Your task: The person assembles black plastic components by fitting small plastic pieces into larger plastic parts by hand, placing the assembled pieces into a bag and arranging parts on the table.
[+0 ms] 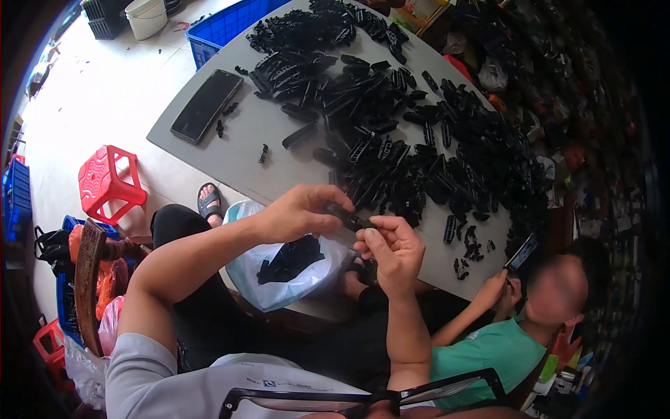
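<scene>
Between my two hands, over the table's near edge, is a small black plastic piece (356,222). My left hand (310,211) grips its left end with thumb and fingers. The fingertips of my right hand (392,246) pinch the other end. Fingers hide part of the piece, so its exact kind cannot be made out. Just below my hands, a white plastic bag (241,274) stands open with flat black pieces (293,260) inside. Heaps of long, slotted black plastic pieces (363,119) cover much of the pale table (209,157) beyond.
A dark phone (207,106) and a few small black parts (263,153) lie at the table's left. On the floor are a red stool (112,180) and a blue crate (209,35). At right, a person in a green shirt (488,359) holds a phone (521,253).
</scene>
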A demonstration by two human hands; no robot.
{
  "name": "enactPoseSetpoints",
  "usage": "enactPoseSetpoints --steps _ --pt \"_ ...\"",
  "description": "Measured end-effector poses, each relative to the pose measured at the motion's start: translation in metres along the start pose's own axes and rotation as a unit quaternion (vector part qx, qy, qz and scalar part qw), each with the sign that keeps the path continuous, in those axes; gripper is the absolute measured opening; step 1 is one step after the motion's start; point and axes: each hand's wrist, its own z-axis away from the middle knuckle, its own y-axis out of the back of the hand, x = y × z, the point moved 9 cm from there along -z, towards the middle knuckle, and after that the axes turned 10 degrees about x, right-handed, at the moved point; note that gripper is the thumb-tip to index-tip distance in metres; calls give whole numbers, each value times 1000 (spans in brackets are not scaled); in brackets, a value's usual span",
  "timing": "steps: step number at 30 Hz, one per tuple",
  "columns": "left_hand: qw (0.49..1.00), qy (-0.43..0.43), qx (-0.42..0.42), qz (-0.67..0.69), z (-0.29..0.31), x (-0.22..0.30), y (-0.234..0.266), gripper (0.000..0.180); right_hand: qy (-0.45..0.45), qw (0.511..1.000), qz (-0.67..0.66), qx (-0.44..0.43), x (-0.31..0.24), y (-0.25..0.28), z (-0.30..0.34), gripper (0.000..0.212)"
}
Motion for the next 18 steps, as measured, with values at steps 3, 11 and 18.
enactPoseSetpoints --steps 3,11,18 --pt "1000 -1 -19 9 0 2 -2 31 154 982 111 13 -20 0 1 17" --pt "999 3 -41 -9 3 2 -7 35 337 916 218 23 -47 -20 16 22" --pt "999 4 -42 -19 2 0 -6 34 354 901 248 24 -44 -23 14 20"
